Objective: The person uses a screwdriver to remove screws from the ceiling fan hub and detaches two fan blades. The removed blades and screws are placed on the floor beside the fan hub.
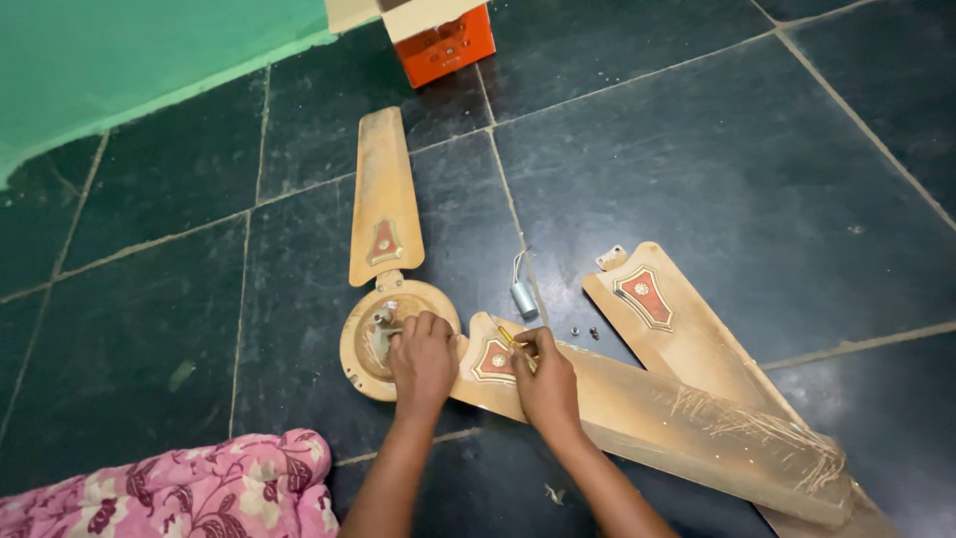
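Our left hand (422, 357) presses flat on the ceiling fan motor hub (383, 334) lying on the tiled floor (697, 149); our right hand (545, 374) pinches a yellow screwdriver (510, 338) over the attached blade (637, 423); a slip could scratch it, and we judge the loose screws (584, 332) nearby could roll away.
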